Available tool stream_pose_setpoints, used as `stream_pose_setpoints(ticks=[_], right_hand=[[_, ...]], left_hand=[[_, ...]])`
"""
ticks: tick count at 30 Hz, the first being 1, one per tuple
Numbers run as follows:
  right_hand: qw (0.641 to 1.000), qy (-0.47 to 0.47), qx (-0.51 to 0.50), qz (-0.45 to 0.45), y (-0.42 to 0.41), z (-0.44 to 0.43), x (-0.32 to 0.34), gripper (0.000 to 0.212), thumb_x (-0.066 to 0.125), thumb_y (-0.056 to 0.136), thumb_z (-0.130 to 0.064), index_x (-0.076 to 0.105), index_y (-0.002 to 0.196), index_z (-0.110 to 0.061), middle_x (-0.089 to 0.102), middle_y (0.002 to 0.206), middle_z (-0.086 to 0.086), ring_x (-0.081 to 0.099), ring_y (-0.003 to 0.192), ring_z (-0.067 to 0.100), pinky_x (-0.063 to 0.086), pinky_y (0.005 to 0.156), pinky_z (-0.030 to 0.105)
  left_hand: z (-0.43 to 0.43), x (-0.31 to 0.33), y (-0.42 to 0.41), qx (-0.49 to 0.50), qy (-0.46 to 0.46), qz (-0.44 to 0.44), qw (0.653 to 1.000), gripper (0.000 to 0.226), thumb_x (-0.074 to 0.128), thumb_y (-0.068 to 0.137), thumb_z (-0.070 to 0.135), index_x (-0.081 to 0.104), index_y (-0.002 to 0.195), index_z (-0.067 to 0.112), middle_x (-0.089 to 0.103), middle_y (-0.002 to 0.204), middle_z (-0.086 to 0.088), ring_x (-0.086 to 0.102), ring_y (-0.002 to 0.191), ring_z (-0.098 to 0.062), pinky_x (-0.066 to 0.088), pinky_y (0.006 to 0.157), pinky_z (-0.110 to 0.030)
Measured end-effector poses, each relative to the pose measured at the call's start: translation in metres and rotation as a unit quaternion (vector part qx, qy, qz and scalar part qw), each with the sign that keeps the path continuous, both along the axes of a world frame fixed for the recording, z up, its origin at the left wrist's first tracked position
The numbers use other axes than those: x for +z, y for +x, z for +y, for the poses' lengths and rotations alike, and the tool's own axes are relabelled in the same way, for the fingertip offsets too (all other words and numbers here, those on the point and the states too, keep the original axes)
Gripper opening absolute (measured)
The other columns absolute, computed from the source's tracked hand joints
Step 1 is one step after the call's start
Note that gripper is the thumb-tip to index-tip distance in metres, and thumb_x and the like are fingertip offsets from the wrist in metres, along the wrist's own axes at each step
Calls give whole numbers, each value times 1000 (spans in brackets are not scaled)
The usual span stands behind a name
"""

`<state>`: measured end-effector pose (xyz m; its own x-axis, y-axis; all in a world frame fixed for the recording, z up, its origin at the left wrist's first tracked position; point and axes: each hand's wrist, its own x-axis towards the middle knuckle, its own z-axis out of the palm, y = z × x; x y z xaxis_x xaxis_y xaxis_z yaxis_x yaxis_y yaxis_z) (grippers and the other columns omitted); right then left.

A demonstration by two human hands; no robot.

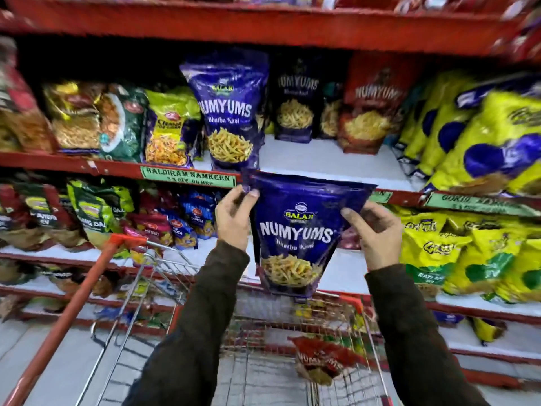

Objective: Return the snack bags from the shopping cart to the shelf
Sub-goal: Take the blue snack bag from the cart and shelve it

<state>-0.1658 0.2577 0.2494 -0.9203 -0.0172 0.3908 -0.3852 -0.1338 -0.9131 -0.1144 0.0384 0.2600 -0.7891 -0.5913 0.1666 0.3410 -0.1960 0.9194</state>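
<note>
I hold a blue Numyums snack bag (295, 230) upright in front of the shelf. My left hand (234, 218) pinches its upper left edge and my right hand (377, 232) grips its right side. The bag hangs just below the edge of the red shelf (330, 162), under a bare white stretch of it. A matching blue Numyums bag (229, 112) stands on that shelf to the left, with more Numyums bags (295, 101) further back. Below my arms is the shopping cart (348, 300), with a red snack bag (319, 361) lying inside.
Green and orange Haldiram bags (167, 127) fill the shelf's left part and yellow-and-blue bags (483, 142) crowd its right. A red Numyums bag (371, 104) stands at the back. Lower shelves hold more packets. The cart's red handle (67, 315) runs diagonally at the left.
</note>
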Motion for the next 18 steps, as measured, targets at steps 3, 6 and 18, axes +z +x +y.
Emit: stream_pose_setpoints(ticks=[3,6,18], right_hand=[[998,-59,-8,31,-29,2,43,8,75,73,-6,68,76,-11,72,65,-14,60,62,0,51,62,14],[996,-86,-13,33,-61,5,76,12,69,82,-8,65,74,-16,71,67,-13,59,65,1,51,66,16],[996,-89,-16,25,-183,-23,146,11,66,85,-8,63,74,-7,69,60,-10,57,62,3,48,60,19]], left_hand=[[13,45,-35,-29,46,33,998,21,63,85,8,67,67,19,68,62,13,60,67,-2,51,66,-15],[26,80,-69,-29,64,38,997,12,72,78,22,75,67,23,74,82,5,63,88,-16,51,94,-39],[14,130,-210,4,92,-29,995,42,72,58,50,76,77,14,75,99,-9,68,104,-28,52,99,-49]])
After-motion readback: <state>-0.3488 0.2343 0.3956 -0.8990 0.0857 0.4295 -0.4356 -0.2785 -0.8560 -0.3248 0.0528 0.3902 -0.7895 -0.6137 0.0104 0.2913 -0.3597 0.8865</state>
